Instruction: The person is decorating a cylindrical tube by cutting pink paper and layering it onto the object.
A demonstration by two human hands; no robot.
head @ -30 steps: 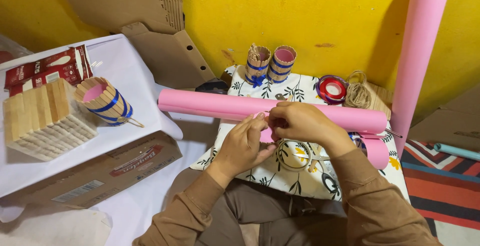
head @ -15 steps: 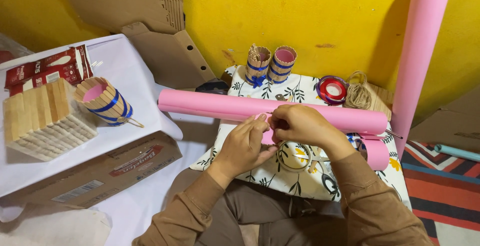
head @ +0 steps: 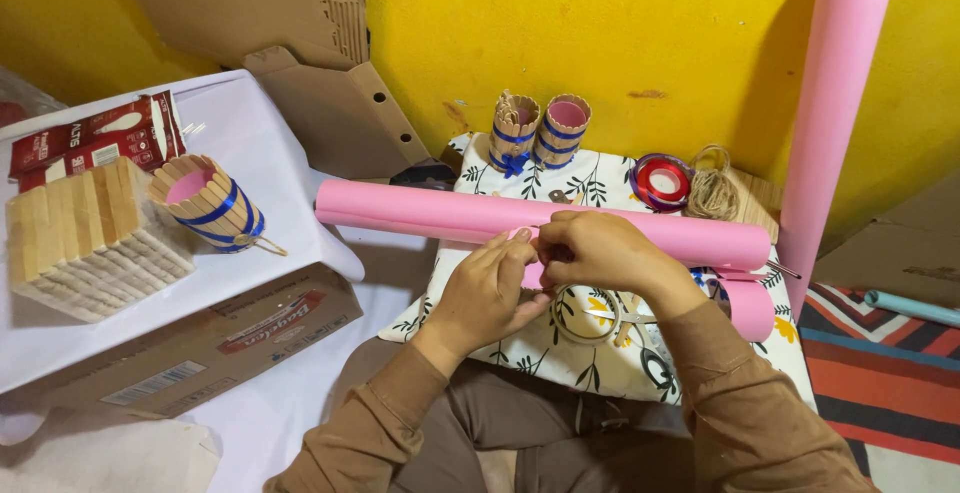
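Hands, left [head: 485,293] and right [head: 590,251], each grip pinching smooth pink paper roll [head: 440,212], floral cloth [head: 600,363] beneath

Three stick-walled cups: one [head: 205,203] on the white table, two [head: 540,131] by the wall. Three pink paper rolls [head: 520,215], one ribbon spool [head: 660,181], one twine bundle [head: 712,193].

A person's left hand [head: 483,293] and right hand [head: 590,250] meet at a pink paper roll [head: 450,215] lying across a floral-print cloth [head: 610,363], fingers pinching a small pink piece between them; a tape ring [head: 585,315] sits just below, two stick-clad cups [head: 540,131] stand behind, a third [head: 207,203] lies beside stacked wooden sticks [head: 85,243] on white sheeting [head: 250,143]
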